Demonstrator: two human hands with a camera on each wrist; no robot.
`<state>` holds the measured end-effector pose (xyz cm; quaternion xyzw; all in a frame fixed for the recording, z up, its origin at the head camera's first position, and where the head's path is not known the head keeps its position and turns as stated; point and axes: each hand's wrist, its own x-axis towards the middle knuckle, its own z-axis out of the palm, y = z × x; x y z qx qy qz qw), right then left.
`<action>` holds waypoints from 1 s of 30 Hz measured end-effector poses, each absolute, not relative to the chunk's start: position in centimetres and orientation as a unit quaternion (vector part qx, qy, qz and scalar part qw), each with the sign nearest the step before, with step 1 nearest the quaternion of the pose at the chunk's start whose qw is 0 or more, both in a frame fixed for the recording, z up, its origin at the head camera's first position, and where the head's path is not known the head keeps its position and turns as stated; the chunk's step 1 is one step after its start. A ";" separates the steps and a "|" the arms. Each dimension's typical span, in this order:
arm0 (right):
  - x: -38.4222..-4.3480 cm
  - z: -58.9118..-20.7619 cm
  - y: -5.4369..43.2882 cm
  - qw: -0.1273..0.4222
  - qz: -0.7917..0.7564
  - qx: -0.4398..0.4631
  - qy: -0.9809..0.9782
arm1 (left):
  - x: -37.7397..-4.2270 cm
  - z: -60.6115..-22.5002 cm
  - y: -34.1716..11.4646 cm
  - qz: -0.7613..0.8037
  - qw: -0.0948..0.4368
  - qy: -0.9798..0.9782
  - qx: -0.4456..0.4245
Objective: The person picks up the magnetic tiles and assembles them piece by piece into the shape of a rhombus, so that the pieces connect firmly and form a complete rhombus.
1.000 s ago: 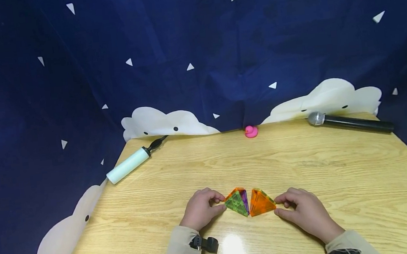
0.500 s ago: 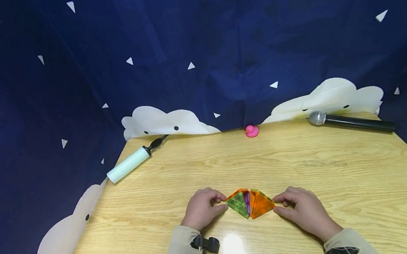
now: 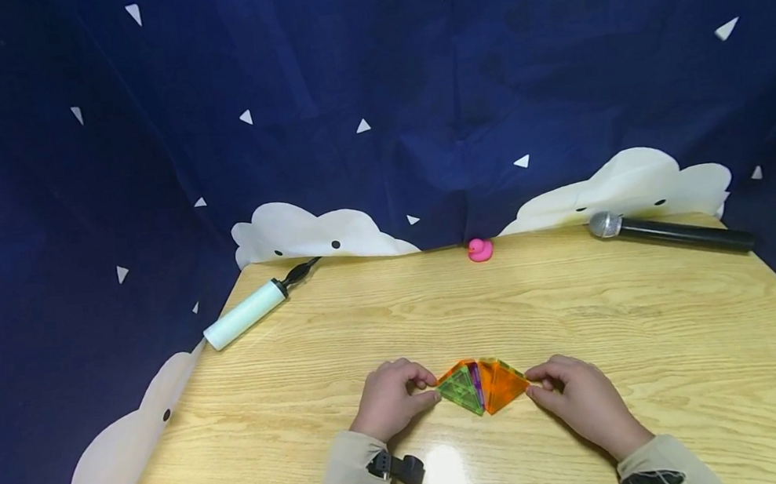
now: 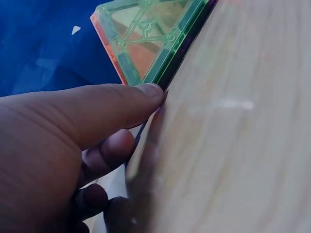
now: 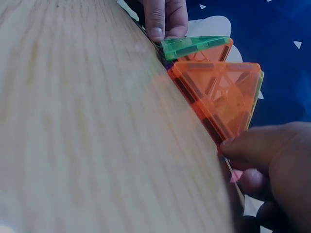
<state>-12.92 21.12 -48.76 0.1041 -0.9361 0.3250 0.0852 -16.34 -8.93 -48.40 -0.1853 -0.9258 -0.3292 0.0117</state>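
Observation:
Two small pyramids of translucent magnetic tiles stand side by side on the table. The left pyramid [image 3: 459, 392] has a green front, with orange and purple sides showing; its green tile [image 4: 146, 36] fills the top of the left wrist view. An orange tile fronts the right pyramid [image 3: 503, 388], with yellow-green along its back edge. My left hand [image 3: 393, 397] pinches the left pyramid's outer bottom corner between thumb and finger. On the opposite side, my right hand [image 3: 578, 399] pinches the right pyramid's outer corner, thumb low on the orange tile [image 5: 218, 92]. Their inner sides meet or nearly meet.
A pale blue hand pump [image 3: 245, 314] lies at the table's left edge. At the back sit a pink rubber duck [image 3: 480, 250] and a black microphone [image 3: 678, 233]. A dark blue curtain [image 3: 369, 62] hangs behind and along the sides of the wooden table [image 3: 543, 297].
The gap between the two pyramids has closed. The left hand and its pyramid have shifted slightly right; the right pyramid now sits a little further right than half a second ago.

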 end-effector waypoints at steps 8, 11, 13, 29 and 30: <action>-13.0 -48.5 21.3 0.054 0.332 0.061 -0.940 | -16.2 -48.7 -8.1 -0.325 0.014 -0.931 -0.168; -13.0 -48.6 21.3 0.058 0.332 0.062 -0.939 | -16.2 -48.8 -8.0 -0.324 0.022 -0.932 -0.163; -13.0 -48.6 21.3 0.063 0.334 0.064 -0.938 | -16.2 -48.8 -8.0 -0.324 0.027 -0.932 -0.160; -13.0 -48.7 21.3 0.068 0.348 0.073 -0.932 | -16.0 -49.0 -8.1 -0.360 0.032 -0.917 -0.168; -12.9 -48.8 21.3 0.068 0.349 0.073 -0.932 | -16.0 -49.0 -8.1 -0.364 0.031 -0.915 -0.168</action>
